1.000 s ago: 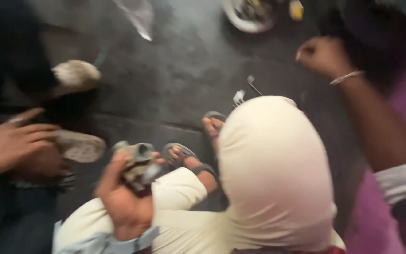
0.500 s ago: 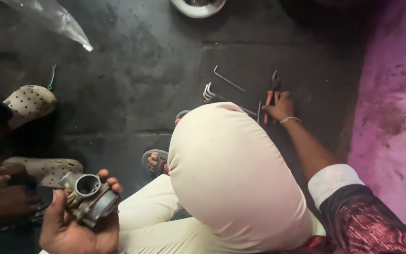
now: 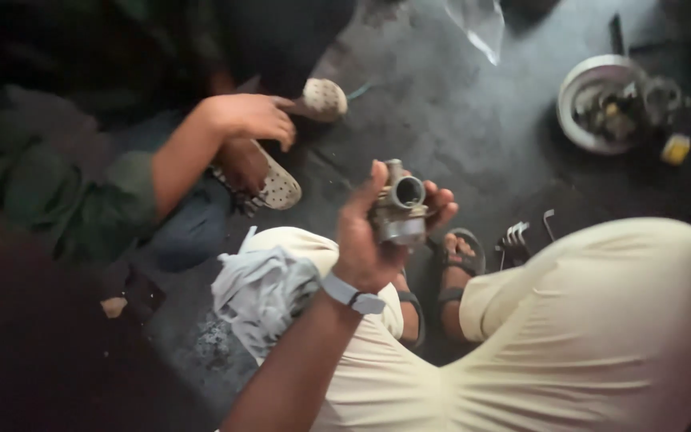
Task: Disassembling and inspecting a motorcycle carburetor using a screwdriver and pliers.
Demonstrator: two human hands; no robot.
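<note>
The left hand (image 3: 373, 240) clasped a carburettor (image 3: 400, 210) — fingers wrapped round it — with open floor (image 3: 457, 112) beyond; right hand unseen.

The right hand is not visible in the frame. The left hand (image 3: 377, 232) covers the near side and underside of the small metal carburettor (image 3: 399, 212), so only its round bore and top fitting show. The contents of the white bowl (image 3: 577, 96) are too blurred to identify. The hex keys (image 3: 521, 236) are partly hidden behind the cream-trousered knee (image 3: 601, 320). A second person's hand (image 3: 249, 116) is visible; the top-left area is too dark to resolve.
</note>
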